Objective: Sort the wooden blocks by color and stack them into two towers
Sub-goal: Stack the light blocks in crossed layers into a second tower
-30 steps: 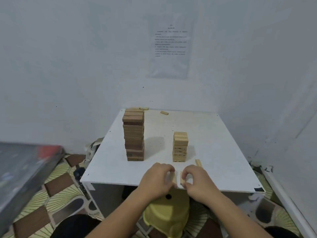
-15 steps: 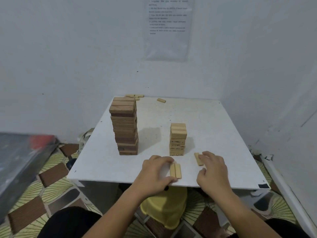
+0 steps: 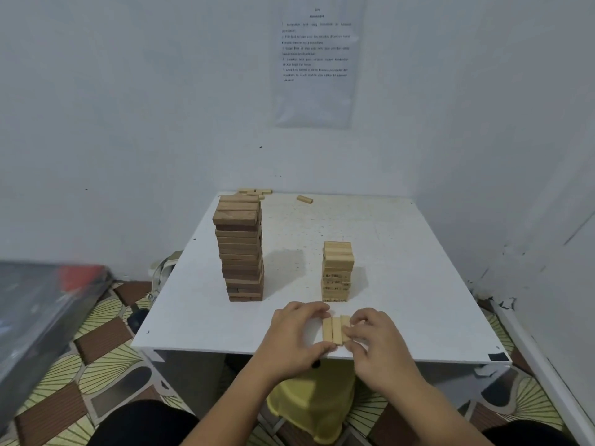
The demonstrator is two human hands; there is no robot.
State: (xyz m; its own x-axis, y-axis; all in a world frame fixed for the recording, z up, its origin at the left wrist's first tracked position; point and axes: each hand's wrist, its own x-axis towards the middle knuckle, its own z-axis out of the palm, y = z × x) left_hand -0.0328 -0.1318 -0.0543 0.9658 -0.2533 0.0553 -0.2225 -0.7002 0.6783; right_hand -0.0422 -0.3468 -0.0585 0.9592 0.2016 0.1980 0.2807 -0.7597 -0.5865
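L hand (image 3: 297, 338) & R hand (image 3: 381, 347) pinch 3 light blocks (image 3: 333, 329) together at table (image 3: 418, 284) front edge.

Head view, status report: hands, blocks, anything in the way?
Hands: left hand and right hand both grip the three light blocks, side by side at the near edge of the table. Just behind: light tower; dark tower to its left. Nothing between them.

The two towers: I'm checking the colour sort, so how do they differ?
The dark tower is built of brown blocks, the light tower of pale ones. The dark tower stands clearly taller than the light tower. The dark tower is to the left, the light tower to the right. Both stand upright on the white table.
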